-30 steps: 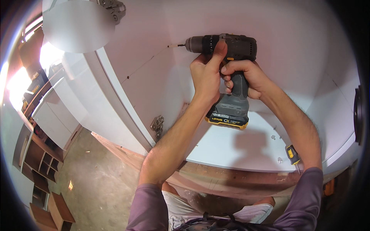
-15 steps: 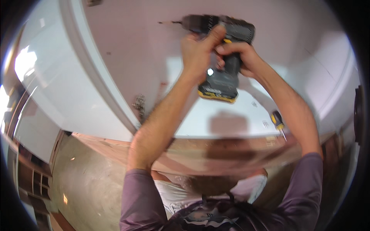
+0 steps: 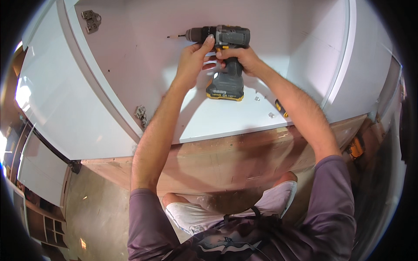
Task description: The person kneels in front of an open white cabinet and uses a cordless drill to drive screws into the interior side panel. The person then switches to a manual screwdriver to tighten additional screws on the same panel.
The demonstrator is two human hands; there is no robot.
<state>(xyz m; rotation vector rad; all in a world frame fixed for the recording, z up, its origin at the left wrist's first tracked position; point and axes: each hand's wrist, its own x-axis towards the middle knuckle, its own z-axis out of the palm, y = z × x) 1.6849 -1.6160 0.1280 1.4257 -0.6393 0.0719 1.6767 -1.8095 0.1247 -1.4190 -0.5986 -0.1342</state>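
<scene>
Head view, right hand (image 3: 249, 60) gripping drill (image 3: 234, 37), left hand (image 3: 190, 63) loosely clasping it, white cabinet (image 3: 191, 128) holding screwdriver (image 3: 281, 108), hinges (image 3: 91, 21)

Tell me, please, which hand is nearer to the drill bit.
Left. The left hand is at the front of the drill, below and right of the bit in the picture; the right hand is farther back, around the handle.

In the cabinet (image 3: 265, 21), the drill (image 3: 235, 38) is right of the hinges (image 3: 140, 114), left of the screwdriver (image 3: 281, 108).
</scene>
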